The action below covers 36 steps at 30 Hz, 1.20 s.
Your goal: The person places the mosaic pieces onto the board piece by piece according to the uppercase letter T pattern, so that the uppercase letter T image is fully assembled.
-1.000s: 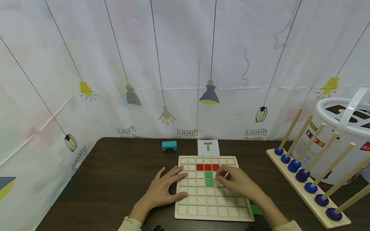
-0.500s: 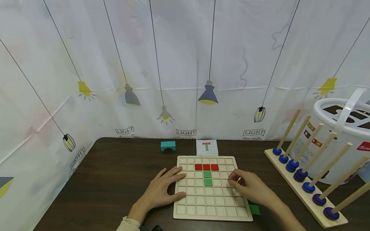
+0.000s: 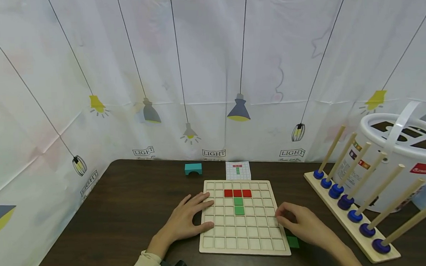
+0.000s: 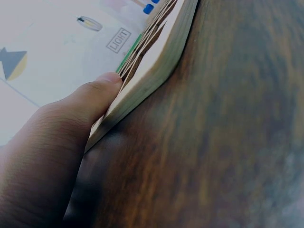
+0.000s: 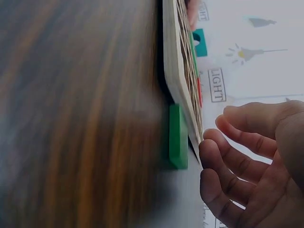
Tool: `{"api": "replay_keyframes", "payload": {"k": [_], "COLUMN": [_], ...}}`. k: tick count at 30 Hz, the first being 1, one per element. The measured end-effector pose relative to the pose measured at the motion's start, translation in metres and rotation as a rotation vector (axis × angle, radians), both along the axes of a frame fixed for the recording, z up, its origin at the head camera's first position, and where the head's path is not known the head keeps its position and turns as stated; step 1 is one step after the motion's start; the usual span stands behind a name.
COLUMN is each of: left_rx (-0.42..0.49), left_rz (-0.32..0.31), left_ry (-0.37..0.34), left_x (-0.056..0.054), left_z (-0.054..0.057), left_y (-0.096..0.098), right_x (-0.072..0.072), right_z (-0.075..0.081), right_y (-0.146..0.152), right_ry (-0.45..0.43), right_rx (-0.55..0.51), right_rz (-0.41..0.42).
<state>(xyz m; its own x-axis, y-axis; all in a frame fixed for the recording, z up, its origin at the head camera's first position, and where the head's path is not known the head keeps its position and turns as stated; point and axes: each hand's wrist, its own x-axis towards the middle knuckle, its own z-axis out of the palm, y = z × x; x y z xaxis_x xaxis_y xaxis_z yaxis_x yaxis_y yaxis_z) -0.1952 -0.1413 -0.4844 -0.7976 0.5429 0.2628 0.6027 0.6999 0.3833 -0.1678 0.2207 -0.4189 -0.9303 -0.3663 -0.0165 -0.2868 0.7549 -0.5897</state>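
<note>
A square wooden grid board (image 3: 226, 241) lies on the dark table, with a row of red tiles (image 3: 237, 193) and two green tiles (image 3: 239, 205) below its middle, together shaped like a T. My left hand (image 3: 188, 218) rests spread on the board's left edge; in the left wrist view its thumb (image 4: 97, 92) lies along the rim. Over the right edge is my right hand (image 3: 302, 224), loosely curved, with nothing between thumb and fingertips in the right wrist view. A loose green block (image 5: 178, 137) sits just beneath it, beside the board's right side.
Behind the board lies a paper card (image 3: 238, 171) printed with a red and green T. A teal arch block (image 3: 193, 168) stands to its left. On the right are a wooden peg rack (image 3: 345, 214) with blue rings and a white bucket (image 3: 403, 156).
My right hand has drawn back from beside the green tiles, rightward and nearer me, to the board's right edge. The left hand and the tiles stay put.
</note>
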Motion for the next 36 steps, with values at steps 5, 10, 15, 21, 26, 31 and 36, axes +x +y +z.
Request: {"api": "replay_keyframes", "payload": {"k": [5,10,15,21,26,31,36], "left_rx": [-0.001,0.006,0.009,0.01,0.014,0.013,0.008], "left_rz": [0.0,0.004,0.001,-0.001,-0.005,0.0,-0.002], "left_ry": [-0.005,-0.008,-0.008,0.001,0.004,0.008,0.012], "left_x": [0.0,0.0,0.0,0.0,0.0,-0.001,-0.001], "left_z": [0.0,0.0,0.0,0.0,0.0,-0.002,-0.003], "left_y": [0.0,-0.001,-0.001,-0.001,-0.002,-0.001,0.0], "right_x": [0.004,0.008,0.013,0.017,0.022,0.024,0.026], "right_z": [-0.001,-0.001,-0.003,-0.005,-0.005,-0.008,-0.008], "right_y": [0.008,0.014,0.02,0.026,0.029,0.03,0.031], "right_ry": [0.035,0.031,-0.002,-0.04,-0.038,-0.039,-0.049], "right_rx": [0.041,0.053,0.037,0.011,0.018,0.018,0.006], "right_rz": [0.008,0.027,0.073,0.123,0.158,0.154,0.15]}}
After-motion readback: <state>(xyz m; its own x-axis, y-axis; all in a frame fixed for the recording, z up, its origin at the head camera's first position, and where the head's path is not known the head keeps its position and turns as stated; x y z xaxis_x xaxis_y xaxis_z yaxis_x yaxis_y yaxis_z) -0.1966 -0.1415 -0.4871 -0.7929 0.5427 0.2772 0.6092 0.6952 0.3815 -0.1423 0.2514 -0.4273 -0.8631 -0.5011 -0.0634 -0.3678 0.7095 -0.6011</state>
